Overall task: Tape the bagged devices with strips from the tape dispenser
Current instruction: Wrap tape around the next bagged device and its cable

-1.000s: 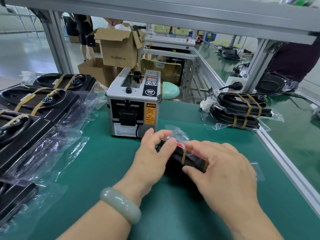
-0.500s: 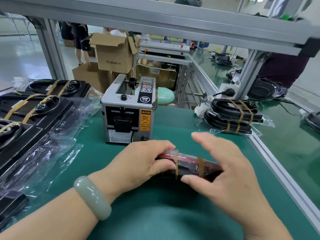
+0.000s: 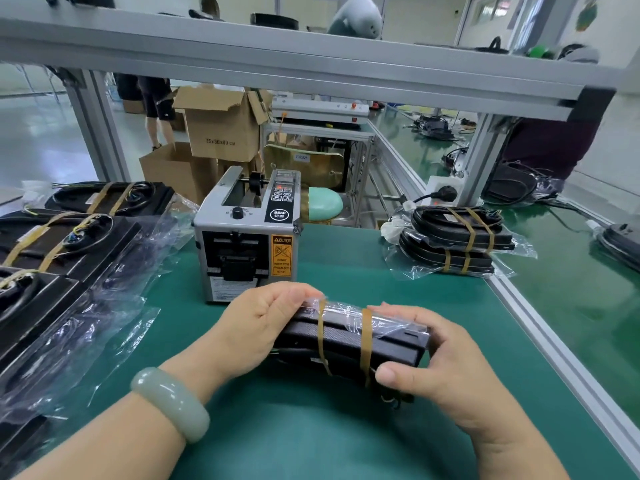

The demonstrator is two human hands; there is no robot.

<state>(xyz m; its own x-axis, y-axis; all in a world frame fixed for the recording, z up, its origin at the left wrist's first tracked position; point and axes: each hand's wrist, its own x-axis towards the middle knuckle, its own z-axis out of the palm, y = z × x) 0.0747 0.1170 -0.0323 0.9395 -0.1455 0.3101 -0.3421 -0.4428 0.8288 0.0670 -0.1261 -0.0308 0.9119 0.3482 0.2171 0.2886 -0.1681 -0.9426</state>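
From the head camera, the person has a bagged device (image 3: 346, 337) held between both hands over the green table (image 3: 346, 434), just in front of the tape dispenser (image 3: 247, 244). The left hand (image 3: 256, 327) grips its left end, fingers curled over the top edge; the right hand (image 3: 440, 368) grasps the right end, thumb pressed to the near side and fingers wrapped behind. The device is black, in clear plastic, tipped up on its long edge. Whether that edge touches the table I cannot tell. Two brown tape strips (image 3: 366, 341) cross it side by side, between the hands. A pale green bracelet (image 3: 169, 403) sits on the left wrist. To the left lie more bagged devices in a row (image 3: 69, 244), each with two strips. At the right edge is a taped stack (image 3: 453, 237), well apart from the hands. Beyond the dispenser stand cardboard boxes (image 3: 221, 129).
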